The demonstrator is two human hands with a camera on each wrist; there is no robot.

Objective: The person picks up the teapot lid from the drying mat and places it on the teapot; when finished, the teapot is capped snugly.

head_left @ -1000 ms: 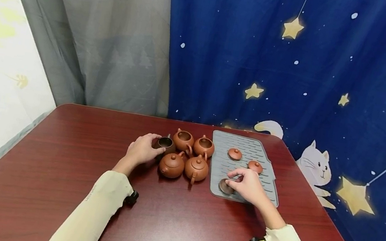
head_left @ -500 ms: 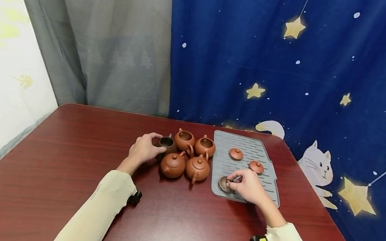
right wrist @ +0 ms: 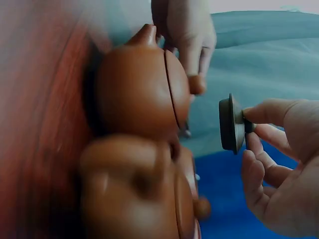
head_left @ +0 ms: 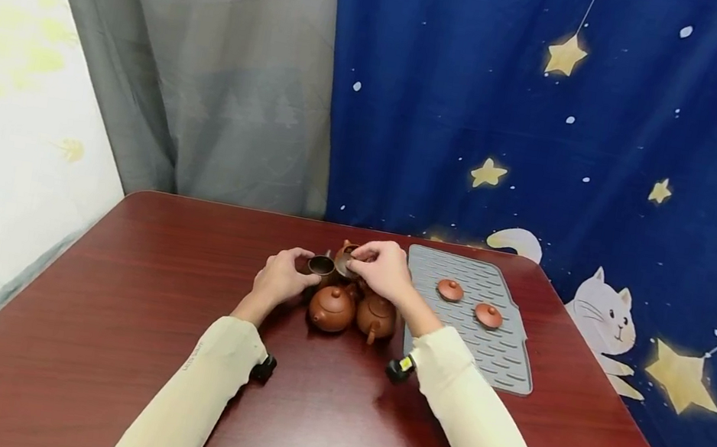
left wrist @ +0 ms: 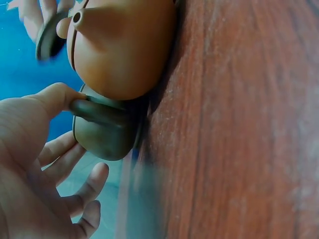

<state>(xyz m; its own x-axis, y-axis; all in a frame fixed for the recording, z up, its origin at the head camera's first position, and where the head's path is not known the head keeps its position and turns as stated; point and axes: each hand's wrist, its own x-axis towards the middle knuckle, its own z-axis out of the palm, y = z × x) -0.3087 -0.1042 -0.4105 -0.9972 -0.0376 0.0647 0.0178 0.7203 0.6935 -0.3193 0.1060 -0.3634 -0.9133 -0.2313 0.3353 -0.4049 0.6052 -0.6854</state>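
My left hand (head_left: 281, 278) grips a dark brown lidless teapot (head_left: 322, 266) at the left of the cluster. In the left wrist view, its thumb lies at the handle and fingertips reach the rim. My right hand (head_left: 388, 270) pinches a dark lid (right wrist: 229, 127) by its knob, raised over the teapots and just right of the dark teapot's opening. Two reddish-brown teapots with lids on, one on the left (head_left: 332, 309) and one on the right (head_left: 376, 320), stand in front. Behind the right hand, a lidless reddish teapot (head_left: 347, 246) is partly hidden; another is covered from view.
A grey ridged mat (head_left: 498, 360) lies at the right of the table (head_left: 198, 269). On it rest two reddish lids, one farther back (head_left: 450, 290) and one nearer the right edge (head_left: 489, 316). Curtains (head_left: 433, 96) hang behind the table's far edge.
My right hand has lifted the dark lid off the grey mat and carried it left over the teapots. The left hand keeps its hold on the dark teapot. The head view has shifted slightly.
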